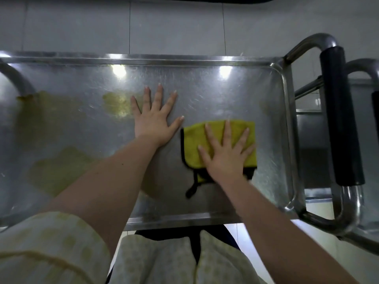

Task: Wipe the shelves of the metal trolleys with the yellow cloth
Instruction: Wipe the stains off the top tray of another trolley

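The top shelf of a metal trolley (pixel 205 60) fills the view, its steel surface scratched and reflective. A folded yellow cloth (pixel 194 144) with black edging and a black loop lies on the right half of the shelf. My right hand (pixel 227 154) presses flat on the cloth with straight, spread fingers. To the cloth's left, my left hand (pixel 155 117) rests flat on the bare steel, fingers spread. Yellowish smears (pixel 119 103) show on the shelf's left half.
The trolley's tubular push handle with a black grip (pixel 340 119) stands at the right end. A second trolley (pixel 365 83) with its own handle sits just beyond it. A grey tiled wall (pixel 176 25) runs behind the shelf.
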